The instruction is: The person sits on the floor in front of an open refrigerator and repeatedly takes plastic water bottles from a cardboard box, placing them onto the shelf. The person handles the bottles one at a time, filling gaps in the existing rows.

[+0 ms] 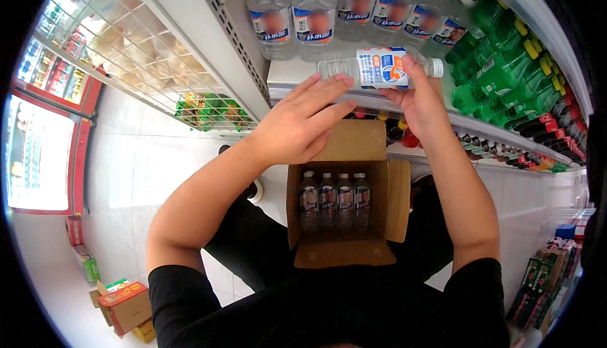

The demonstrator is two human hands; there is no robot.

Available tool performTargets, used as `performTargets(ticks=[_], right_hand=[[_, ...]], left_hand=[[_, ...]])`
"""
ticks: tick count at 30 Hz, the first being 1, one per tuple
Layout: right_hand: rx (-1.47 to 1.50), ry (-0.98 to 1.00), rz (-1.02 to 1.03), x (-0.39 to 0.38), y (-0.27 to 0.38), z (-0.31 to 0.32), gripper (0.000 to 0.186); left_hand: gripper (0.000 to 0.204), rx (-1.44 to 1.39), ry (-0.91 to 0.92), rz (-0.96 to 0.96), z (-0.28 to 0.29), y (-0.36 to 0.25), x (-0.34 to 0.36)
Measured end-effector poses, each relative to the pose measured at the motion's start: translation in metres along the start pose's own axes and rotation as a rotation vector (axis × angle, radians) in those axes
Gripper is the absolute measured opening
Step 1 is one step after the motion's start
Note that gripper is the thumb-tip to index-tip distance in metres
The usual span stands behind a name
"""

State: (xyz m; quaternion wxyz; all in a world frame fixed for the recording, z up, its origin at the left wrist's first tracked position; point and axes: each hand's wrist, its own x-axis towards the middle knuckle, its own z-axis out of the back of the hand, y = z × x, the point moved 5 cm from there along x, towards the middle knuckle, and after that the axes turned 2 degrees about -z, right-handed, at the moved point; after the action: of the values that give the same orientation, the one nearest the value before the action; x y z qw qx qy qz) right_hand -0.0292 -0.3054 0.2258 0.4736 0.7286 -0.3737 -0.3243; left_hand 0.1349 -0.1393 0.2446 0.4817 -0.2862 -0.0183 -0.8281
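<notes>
A transparent plastic bottle (382, 68) with a white cap and a white, blue and orange label lies on its side at the shelf's front edge, cap to the right. My right hand (420, 101) grips it near the cap end, thumb on the label. Its lower end is by the fingertips of my left hand (300, 120), whose fingers are stretched out and apart; whether they touch it I cannot tell. Beneath my hands, between my legs, an open cardboard box (344, 253) holds several similar bottles (327, 199) standing upright.
Upright water bottles (314, 19) stand in rows on the white shelf (288, 73), with green soda bottles (499, 76) to their right. A white wire rack (145, 50) is at the left. Red-framed coolers (79, 158) and small cartons (126, 307) are farther left; stacked drinks (537, 278) are at lower right.
</notes>
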Motion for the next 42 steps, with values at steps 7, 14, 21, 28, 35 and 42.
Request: performTargets(ticks=[7, 14, 21, 28, 35, 42], right_hand=[[-0.098, -0.108, 0.393, -0.010, 0.043, 0.012, 0.039], [-0.508, 0.081, 0.432, -0.045, 0.038, 0.009, 0.057], [-1.146, 0.447, 0.114, -0.095, -0.068, -0.009, 0.085], [-1.454, 0.818, -0.168, -0.130, -0.172, 0.008, 0.059], [-1.667, 0.846, -0.284, -0.102, -0.279, 0.057, 0.050], [-1.903, 0.931, -0.541, -0.087, -0.308, 0.089, 0.056]], left_hand=[[0.062, 0.063, -0.141, 0.050, 0.012, 0.010, -0.009], [0.057, 0.134, -0.103, 0.215, 0.003, 0.035, -0.023], [0.048, 0.259, -0.061, 0.226, -0.008, 0.045, -0.025], [0.044, 0.265, -0.056, 0.232, -0.007, 0.048, -0.020], [0.040, 0.248, -0.072, 0.207, -0.004, 0.047, -0.022], [0.042, 0.237, -0.066, 0.204, -0.001, 0.049, -0.029]])
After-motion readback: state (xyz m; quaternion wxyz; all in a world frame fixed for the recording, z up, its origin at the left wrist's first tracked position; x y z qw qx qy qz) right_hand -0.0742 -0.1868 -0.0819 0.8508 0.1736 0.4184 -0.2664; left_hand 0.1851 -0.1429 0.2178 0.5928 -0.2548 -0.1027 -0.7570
